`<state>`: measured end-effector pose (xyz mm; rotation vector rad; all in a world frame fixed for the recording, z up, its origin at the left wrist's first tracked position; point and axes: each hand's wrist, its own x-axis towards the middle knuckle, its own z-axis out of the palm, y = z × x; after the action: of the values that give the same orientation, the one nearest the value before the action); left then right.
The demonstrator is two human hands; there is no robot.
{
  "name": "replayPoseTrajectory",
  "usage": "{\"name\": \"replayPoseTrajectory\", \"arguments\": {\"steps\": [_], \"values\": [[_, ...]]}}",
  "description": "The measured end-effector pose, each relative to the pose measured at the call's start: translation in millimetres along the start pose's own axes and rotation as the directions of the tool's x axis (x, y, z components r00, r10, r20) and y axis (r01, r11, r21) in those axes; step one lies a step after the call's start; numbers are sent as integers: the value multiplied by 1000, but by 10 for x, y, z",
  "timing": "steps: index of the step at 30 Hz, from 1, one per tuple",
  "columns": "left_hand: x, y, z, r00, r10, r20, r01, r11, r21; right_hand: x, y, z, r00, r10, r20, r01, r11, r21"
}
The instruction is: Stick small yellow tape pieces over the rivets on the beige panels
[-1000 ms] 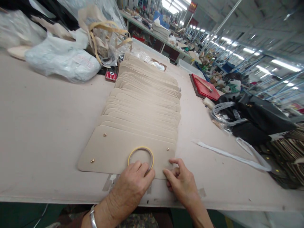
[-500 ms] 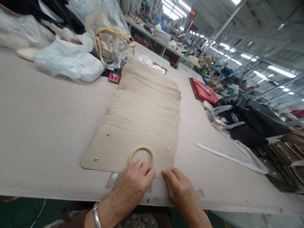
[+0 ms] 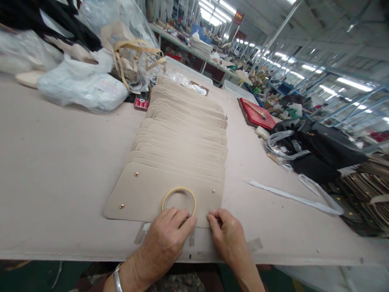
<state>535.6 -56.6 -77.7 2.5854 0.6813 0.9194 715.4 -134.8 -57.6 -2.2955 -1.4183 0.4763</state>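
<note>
My left hand (image 3: 170,232) is closed round the near side of a narrow yellow roll of tape (image 3: 179,189), which stands tilted over the front beige panel (image 3: 152,198). My right hand (image 3: 226,230) has its thumb and fingers pinched together at the panel's lower right edge; whatever lies between the fingertips is hidden. Gold-coloured metal studs show on this panel, two at its left and one at its right. Behind it, a long row of overlapping beige panels (image 3: 182,138) runs away from me across the table.
White plastic-wrapped goods (image 3: 82,87) and a small red device (image 3: 141,101) lie at the back left. To the right are a red slab (image 3: 257,113) with a stick on it, black bags (image 3: 322,146), a white strip (image 3: 282,194) and a stack of dark pieces (image 3: 361,198).
The yellow bit at my right fingertips no longer shows, and those fingers have shifted slightly on the panel's edge. My left hand keeps the tape roll. The whole view has shifted a little.
</note>
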Motion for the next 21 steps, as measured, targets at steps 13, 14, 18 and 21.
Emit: {"name": "replayPoseTrajectory", "arguments": {"steps": [13,14,18,21], "values": [[-3,106,-259,983,-146,-109,102,938,-333,-87,-88,-125,979,-91,182,108,991,-85],[-6,138,-261,980,-174,-99,130,930,-345,-95,-74,-157,977,-122,173,131,991,-38],[-45,240,-276,972,-223,-77,185,922,-339,-191,-112,-269,936,-347,-53,351,916,197],[-82,283,-273,973,-210,-90,175,938,-300,-261,-216,-292,809,-563,-170,588,772,241]]}}
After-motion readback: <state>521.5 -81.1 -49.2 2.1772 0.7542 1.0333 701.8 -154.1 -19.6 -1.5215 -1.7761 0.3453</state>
